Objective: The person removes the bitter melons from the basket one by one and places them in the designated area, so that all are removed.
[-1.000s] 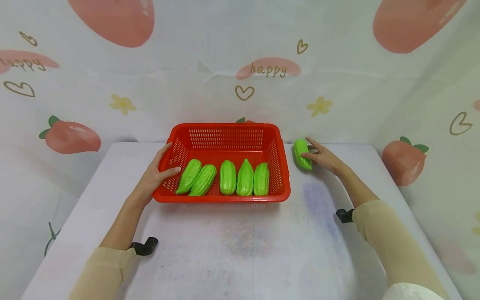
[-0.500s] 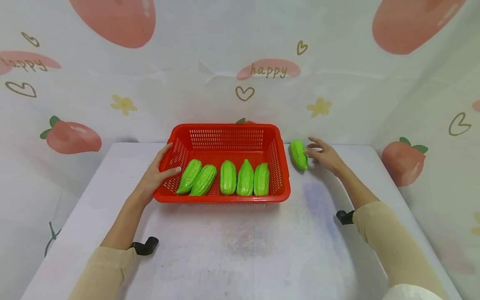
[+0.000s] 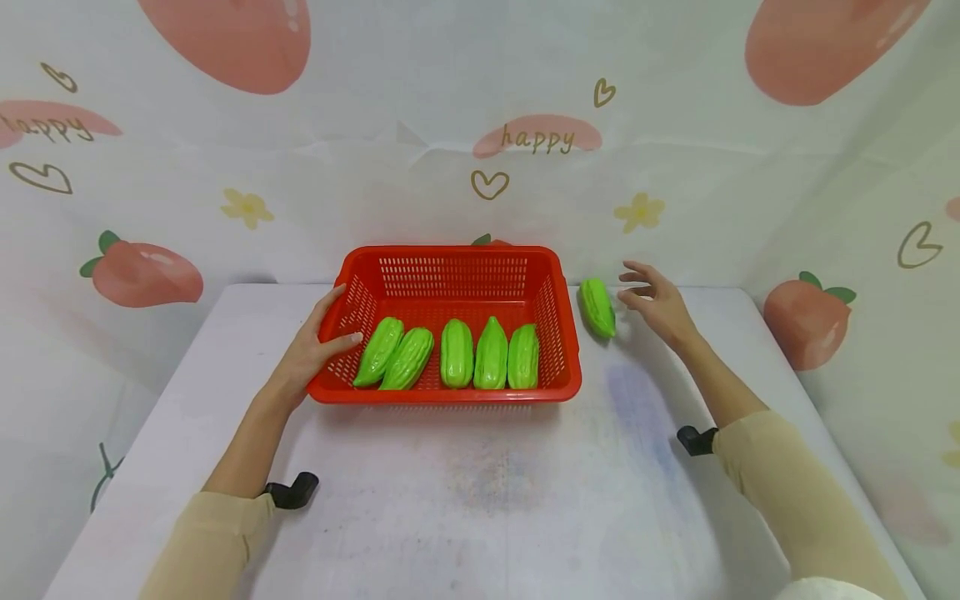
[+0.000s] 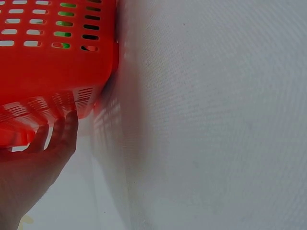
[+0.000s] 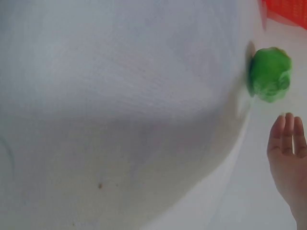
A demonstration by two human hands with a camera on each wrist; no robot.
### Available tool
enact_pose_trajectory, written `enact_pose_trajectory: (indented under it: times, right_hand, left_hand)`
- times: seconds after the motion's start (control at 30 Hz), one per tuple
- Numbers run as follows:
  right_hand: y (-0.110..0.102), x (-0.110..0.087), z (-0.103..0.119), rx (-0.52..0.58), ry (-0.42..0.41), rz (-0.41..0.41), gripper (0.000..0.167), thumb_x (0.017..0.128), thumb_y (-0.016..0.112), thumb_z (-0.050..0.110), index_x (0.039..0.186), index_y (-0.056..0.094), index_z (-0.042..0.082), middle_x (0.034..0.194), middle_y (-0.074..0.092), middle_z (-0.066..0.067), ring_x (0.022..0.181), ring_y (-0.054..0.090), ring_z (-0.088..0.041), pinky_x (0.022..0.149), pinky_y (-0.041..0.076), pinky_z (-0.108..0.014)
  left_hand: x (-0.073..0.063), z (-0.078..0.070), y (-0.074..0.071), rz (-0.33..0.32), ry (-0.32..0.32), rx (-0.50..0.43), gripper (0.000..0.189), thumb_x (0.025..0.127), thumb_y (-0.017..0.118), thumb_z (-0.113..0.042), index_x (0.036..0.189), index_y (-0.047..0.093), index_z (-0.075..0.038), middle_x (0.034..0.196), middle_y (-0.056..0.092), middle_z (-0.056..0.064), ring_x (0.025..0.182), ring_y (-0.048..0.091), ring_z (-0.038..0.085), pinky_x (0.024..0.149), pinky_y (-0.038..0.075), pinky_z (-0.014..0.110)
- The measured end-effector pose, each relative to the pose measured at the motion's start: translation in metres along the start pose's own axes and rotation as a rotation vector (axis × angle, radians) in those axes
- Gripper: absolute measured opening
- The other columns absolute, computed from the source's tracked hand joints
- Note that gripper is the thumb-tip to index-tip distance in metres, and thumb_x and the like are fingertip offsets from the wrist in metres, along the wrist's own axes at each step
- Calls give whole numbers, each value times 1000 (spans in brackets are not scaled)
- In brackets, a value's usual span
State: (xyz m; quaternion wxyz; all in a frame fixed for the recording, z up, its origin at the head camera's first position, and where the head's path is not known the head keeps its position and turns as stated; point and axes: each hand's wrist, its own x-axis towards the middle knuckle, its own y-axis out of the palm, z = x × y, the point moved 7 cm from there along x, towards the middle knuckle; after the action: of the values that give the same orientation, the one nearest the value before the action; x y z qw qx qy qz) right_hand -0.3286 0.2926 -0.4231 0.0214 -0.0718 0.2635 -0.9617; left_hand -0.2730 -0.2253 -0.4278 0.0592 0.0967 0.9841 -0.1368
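Observation:
My left hand (image 3: pixel 307 350) holds the left end of a red slotted plastic basket (image 3: pixel 442 397), thumb over the rim and fingers along the outer side. In the left wrist view, the fingers (image 4: pixel 64 134) lie against the basket's wall. Several glossy green bitter melons lie side by side inside, the leftmost bitter melon (image 3: pixel 379 352) slanting. Another bitter melon (image 3: pixel 597 307) lies on the table just right of the basket. Beside it, my right hand (image 3: pixel 660 304) hovers with loosely bent fingers, holding nothing; the right wrist view shows a gap between its fingertips and the melon (image 5: pixel 271 74).
The white table (image 3: pixel 480 500) has faint purple and brown stains. Behind it hangs a white cloth backdrop (image 3: pixel 420 192) printed with fruit, hearts and flowers, close to the table's back edge. Cloth also covers both sides. Black wrist mounts (image 3: pixel 292 491) stick out from the sleeves.
My right hand has let go of the bitter melon beside the basket and drawn up and to the right. That melon shifted slightly left first. The left hand and basket stayed put.

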Motion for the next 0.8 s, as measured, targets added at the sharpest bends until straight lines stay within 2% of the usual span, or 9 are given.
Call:
enact_pose_trajectory:
  times: [0.1,0.33,0.6,0.7,0.8]
  right_hand:
    - [-1,-3,7,-21,-10,-8,56,99,61,20,151,41,11,137,54,-22,117,57,-34,83,46,-20]
    - [3,-12,26,30,-45,10,55,97,64,13,148,45,11,135,56,-21,110,60,-25,83,49,-14]
    - [7,-24,43,80,-86,23,56,94,65,4,147,47,12,133,57,-19,105,62,-20,83,51,-15]
    - [12,-30,51,75,-102,55,56,94,66,5,146,48,12,133,56,-19,105,61,-21,84,51,-15]
    - [18,-34,59,75,-124,100,58,93,67,5,147,47,11,134,55,-22,107,61,-28,84,51,-16]
  left_hand:
    - [1,0,0,1,0,1,80,96,62,-27,159,13,-38,152,32,14,124,42,27,85,54,25]
    - [0,0,0,1,-2,3,80,96,62,-27,159,13,-38,153,31,14,125,41,28,83,54,22]
    - [1,0,1,5,0,-6,80,96,62,-28,158,13,-38,153,31,14,125,41,28,84,54,23]
    - [1,0,1,3,1,1,80,96,63,-29,159,13,-38,153,31,13,125,41,27,84,53,21]
    - [0,-1,1,1,-2,4,80,96,62,-29,159,12,-39,154,30,13,126,40,27,85,53,21]
